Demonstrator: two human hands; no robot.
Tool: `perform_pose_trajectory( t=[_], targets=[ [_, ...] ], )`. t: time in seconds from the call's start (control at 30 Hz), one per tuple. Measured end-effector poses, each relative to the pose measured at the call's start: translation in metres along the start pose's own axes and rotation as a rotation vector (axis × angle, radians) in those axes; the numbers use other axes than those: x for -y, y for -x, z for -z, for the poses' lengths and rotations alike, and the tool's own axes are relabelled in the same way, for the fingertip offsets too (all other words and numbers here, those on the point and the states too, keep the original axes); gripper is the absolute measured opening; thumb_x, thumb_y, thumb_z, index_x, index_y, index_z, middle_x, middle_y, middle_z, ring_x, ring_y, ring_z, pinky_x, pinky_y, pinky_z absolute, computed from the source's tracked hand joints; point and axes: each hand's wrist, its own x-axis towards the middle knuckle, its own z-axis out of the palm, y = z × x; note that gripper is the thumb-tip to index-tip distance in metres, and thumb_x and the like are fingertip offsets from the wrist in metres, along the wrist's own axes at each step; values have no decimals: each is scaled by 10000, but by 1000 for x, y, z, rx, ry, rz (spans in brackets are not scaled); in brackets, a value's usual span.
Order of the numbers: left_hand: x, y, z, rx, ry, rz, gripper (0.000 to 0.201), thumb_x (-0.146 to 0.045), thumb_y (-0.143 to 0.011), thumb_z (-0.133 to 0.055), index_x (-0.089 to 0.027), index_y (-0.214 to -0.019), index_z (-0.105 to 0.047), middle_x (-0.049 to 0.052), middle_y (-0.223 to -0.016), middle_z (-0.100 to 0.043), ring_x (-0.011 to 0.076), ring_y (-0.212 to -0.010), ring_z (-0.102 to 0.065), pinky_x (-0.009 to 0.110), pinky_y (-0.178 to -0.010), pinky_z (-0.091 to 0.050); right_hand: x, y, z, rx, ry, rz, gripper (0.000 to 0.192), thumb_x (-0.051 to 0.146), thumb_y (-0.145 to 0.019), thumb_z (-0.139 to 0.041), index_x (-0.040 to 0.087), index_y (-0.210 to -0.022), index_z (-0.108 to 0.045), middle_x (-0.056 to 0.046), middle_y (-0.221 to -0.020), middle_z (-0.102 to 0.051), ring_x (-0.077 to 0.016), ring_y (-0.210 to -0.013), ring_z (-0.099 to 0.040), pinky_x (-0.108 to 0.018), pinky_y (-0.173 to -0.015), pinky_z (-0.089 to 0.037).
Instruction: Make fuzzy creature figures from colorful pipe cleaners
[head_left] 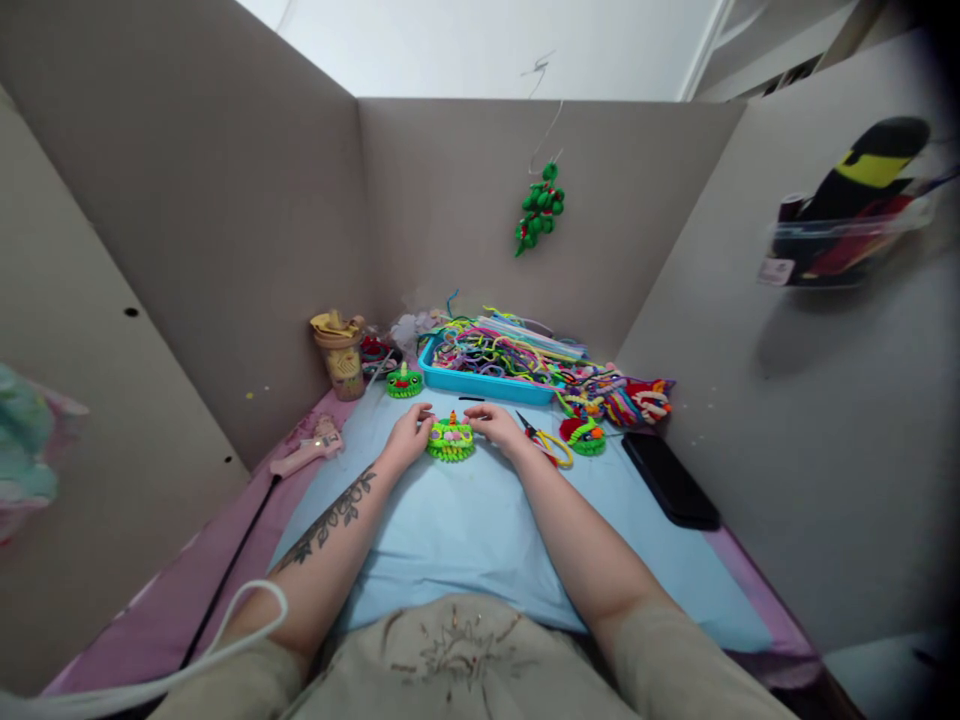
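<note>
Both hands' fingers pinch a fuzzy green, seemingly pink-topped ornament.

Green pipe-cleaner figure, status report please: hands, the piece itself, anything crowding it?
Left hand and right hand both grip the green pipe-cleaner figure. It rests flat on the blue mat. Scissors lie close by the right hand.

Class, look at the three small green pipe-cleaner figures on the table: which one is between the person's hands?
The middle green pipe-cleaner figure, between left hand and right hand. The others sit apart: one by the blue tray, one beside the scissors.
</note>
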Motion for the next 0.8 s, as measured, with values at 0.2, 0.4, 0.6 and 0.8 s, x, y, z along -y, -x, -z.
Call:
perform_pose_trajectory(
  t=[0.2, 0.4, 0.6, 0.8],
  targets=[
    [-4, 1, 1, 1, 19, 8, 329, -232, -813, -487, -161, -1133, -512, 83, -968, -691, 185, -892, -648, 295, -717, -514, -3, -2, -4, 28, -93, 28, 290, 242, -594, -686, 145, -866, -671, -49, -814, -694, -143, -714, -612, -272, -674, -472],
    [-3, 1, 2, -6, 20, -20, 313, -235, -805, -513, -173, -1111, -532, 66, -951, -707, 187, -884, -653, 320, -770, -499, -12, -5, -7, 20, -67, 54, 276, 252, -579, -688, 148, -834, -674, -33, -797, -694, -147, -723, -613, -293, -720, -477],
    [-3, 0, 2, -75, -7, -31, 280, -217, -830, -464, -182, -1096, -544, 74, -1044, -687, 188, -987, -630, 329, -838, -491, -7, -6, 1, -8, -27, 43, 281, 252, -643, -624, 154, -902, -676, -52, -877, -694, -155, -754, -617, -289, -708, -480],
    [-2, 1, 16, -165, -54, 33, 284, -273, -878, -387, -184, -1098, -543, 98, -1009, -685, 209, -890, -653, 351, -805, -490, 15, 9, 24, 45, 261, 44, 449, 306, -690, -638, 190, -1123, -607, -98, -1043, -658, -207, -909, -612, -336, -787, -473]
  ],
)
